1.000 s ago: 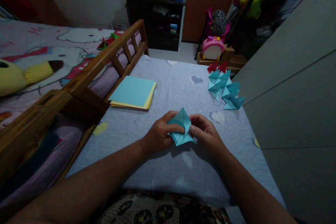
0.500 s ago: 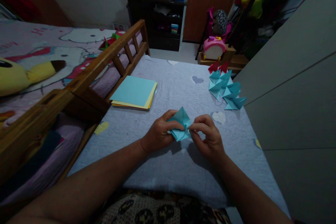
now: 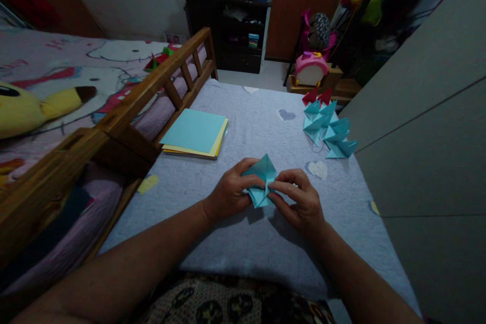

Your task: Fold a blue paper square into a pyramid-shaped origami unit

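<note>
A partly folded light-blue paper piece [image 3: 261, 176] is held just above the grey bedsheet [image 3: 243, 131]. My left hand [image 3: 230, 193] grips its left side with fingers curled over it. My right hand [image 3: 299, 201] pinches its lower right flap, fingers pressed together. A cluster of finished blue folded pieces [image 3: 326, 129], with two red ones [image 3: 317, 96] behind, lies at the right of the sheet. A flat stack of coloured paper sheets [image 3: 194, 134], blue on top, rests to the left.
A wooden bed rail [image 3: 152, 86] runs along the left, with a yellow plush toy [image 3: 34, 109] on the bed beyond. A grey wardrobe wall [image 3: 425, 126] bounds the right. A dark shelf [image 3: 228, 25], a door and a pink toy [image 3: 310, 68] stand at the back.
My right hand has shifted left and down onto the paper's lower flap, covering more of it. The paper looks folded tighter. My left hand holds steady.
</note>
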### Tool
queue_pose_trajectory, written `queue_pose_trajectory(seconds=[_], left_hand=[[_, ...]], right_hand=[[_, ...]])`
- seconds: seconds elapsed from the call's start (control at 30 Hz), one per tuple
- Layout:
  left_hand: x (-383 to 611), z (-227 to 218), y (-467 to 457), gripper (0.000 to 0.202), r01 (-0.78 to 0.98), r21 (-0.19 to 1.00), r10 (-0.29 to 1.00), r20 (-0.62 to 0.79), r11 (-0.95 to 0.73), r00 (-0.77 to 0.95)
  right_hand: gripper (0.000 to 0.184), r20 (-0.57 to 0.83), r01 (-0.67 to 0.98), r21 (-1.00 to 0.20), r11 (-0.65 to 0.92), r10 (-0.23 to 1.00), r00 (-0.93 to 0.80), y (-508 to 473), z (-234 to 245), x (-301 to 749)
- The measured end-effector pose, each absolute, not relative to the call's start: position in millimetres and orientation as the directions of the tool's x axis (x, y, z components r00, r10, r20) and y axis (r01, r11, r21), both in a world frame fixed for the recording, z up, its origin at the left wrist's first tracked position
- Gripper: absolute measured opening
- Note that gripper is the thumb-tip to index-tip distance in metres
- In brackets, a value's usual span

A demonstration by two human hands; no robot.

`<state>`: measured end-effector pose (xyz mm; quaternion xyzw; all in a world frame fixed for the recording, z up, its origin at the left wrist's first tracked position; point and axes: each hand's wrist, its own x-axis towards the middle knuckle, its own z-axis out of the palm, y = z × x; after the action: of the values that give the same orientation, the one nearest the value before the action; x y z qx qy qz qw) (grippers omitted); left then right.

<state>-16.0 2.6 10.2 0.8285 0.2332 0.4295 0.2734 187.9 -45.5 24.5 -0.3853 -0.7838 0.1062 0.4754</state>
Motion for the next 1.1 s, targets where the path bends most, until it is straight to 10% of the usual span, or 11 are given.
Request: queue_pose_trajectory(seconds=[0.43, 1.1], left_hand=[[-11.5, 7.9, 4.6, 0.006, 0.17, 0.64, 0.627, 0.606, -0.75, 0.49], [-14.5, 5.0, 3.4, 0.017, 0.182, 0.626, 0.613, 0.589, -0.758, 0.526]], right_hand=[[0.027, 0.749, 0.626, -0.219, 0.749, 0.539, -0.384, -47.7, 25.4, 185.0], [0.02, 0.695, 0.565, -0.352, 0.747, 0.612, -0.377, -47.0, 25.1, 184.8]])
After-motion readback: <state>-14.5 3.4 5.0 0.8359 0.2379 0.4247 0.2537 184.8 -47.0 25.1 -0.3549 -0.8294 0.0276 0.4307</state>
